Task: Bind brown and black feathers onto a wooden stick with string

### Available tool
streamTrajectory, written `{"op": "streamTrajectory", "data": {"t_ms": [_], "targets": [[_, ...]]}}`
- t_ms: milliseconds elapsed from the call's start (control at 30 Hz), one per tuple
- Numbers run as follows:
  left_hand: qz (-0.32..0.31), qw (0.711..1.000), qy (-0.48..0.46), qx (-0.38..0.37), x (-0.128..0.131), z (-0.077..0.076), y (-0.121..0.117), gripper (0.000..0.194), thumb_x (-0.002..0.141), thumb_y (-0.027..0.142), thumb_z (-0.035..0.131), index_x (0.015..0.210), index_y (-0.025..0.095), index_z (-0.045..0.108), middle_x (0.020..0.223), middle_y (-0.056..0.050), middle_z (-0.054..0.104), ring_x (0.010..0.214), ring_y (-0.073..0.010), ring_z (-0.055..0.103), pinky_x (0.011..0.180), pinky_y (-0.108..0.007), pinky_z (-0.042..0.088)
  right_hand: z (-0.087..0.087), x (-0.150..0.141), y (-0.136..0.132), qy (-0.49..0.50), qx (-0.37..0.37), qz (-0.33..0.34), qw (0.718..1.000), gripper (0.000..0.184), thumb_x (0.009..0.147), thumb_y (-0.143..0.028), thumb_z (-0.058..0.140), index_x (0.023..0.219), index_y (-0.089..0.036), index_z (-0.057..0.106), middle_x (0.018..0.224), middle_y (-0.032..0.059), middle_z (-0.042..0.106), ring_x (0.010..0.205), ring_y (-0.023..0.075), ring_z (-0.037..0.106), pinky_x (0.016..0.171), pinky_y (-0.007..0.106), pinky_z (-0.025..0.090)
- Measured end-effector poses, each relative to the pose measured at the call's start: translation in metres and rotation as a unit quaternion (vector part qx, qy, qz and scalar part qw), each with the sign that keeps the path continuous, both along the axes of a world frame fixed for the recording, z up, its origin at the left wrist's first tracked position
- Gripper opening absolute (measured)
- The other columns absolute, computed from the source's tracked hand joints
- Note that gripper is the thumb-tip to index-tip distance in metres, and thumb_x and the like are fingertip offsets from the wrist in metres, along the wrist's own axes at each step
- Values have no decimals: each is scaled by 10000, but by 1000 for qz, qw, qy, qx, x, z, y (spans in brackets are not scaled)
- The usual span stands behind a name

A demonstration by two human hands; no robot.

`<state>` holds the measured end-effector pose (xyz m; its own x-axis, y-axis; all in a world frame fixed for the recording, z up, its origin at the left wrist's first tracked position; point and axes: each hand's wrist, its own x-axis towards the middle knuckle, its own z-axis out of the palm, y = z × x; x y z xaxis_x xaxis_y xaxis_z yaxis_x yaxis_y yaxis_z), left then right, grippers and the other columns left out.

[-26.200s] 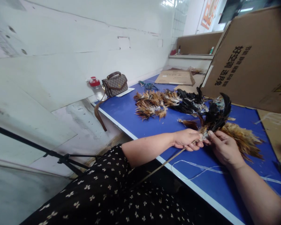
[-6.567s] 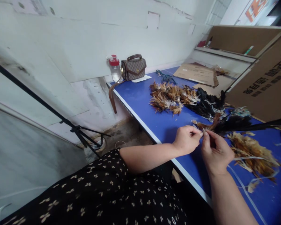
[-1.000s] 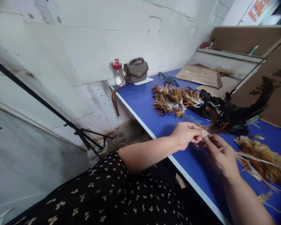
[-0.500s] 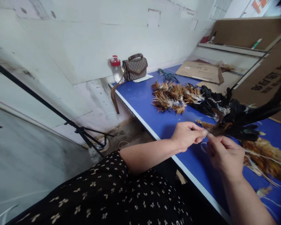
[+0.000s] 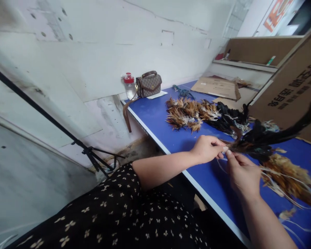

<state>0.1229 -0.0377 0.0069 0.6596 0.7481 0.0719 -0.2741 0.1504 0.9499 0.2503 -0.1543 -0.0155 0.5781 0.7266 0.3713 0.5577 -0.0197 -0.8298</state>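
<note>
Both hands meet at the base of a bunch of long black feathers (image 5: 261, 138), which fans out to the right over the table. My left hand (image 5: 207, 149) pinches the bound end between thumb and fingers. Close beside it, my right hand (image 5: 245, 173) is closed on the same end, its thumb near the left fingertips. A thin pale string (image 5: 222, 166) loops below the fingers. What exactly lies between the fingertips is hidden. Right of my right hand lies a bundle of golden-brown feathers (image 5: 290, 173) with pale strings across it.
Brown feather bundles (image 5: 185, 112) and black feather bundles (image 5: 228, 116) lie farther back on the blue table (image 5: 155, 119). A handbag (image 5: 149, 84), a red-lidded bottle (image 5: 129, 86) and flat cardboard (image 5: 217, 86) are behind. A large carton (image 5: 287, 90) stands right; a black tripod (image 5: 88, 148) is left.
The camera view has shifted, so the table things appear slightly lower and farther left. The black feathers have tipped a little; both hands keep their pinch at the base.
</note>
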Motion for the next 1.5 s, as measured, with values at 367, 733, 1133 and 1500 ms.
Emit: {"op": "streamTrajectory", "data": {"t_ms": [367, 733, 1133, 1500], "targets": [[-4, 994, 40, -105, -4, 10, 18, 450, 680, 347, 1122, 707, 143, 723, 681, 6, 708, 624, -85, 598, 655, -250, 471, 5, -6, 0, 44, -22, 8, 999, 648, 854, -863, 830, 811, -217, 815, 569, 7, 585, 519, 167, 457, 472, 308, 362], [76, 964, 170, 191, -12, -2, 17, 301, 918, 226, 910, 740, 200, 669, 759, 5, 711, 767, -157, 627, 841, -309, 521, -10, -5, 7, -10, -60, 16, 998, 556, 893, -758, 775, 783, -217, 841, 612, 20, 641, 562, 184, 524, 568, 335, 449], [193, 925, 177, 275, 4, -7, -2, 291, 1008, 180, 782, 787, 236, 601, 1033, -107, 816, 1023, -238, 741, 1028, -379, 573, -13, -11, 14, 27, -36, -62, 997, 463, 927, -640, 771, 880, -191, 873, 676, 58, 722, 637, 229, 623, 650, 362, 487], [62, 980, 112, 151, 0, -14, 18, 168, 925, 259, 904, 874, 170, 771, 878, -27, 778, 833, -151, 682, 903, -321, 571, -18, -3, 12, 31, 1, -39, 999, 510, 909, -711, 792, 923, -216, 913, 591, 12, 659, 628, 236, 646, 655, 357, 526]]}}
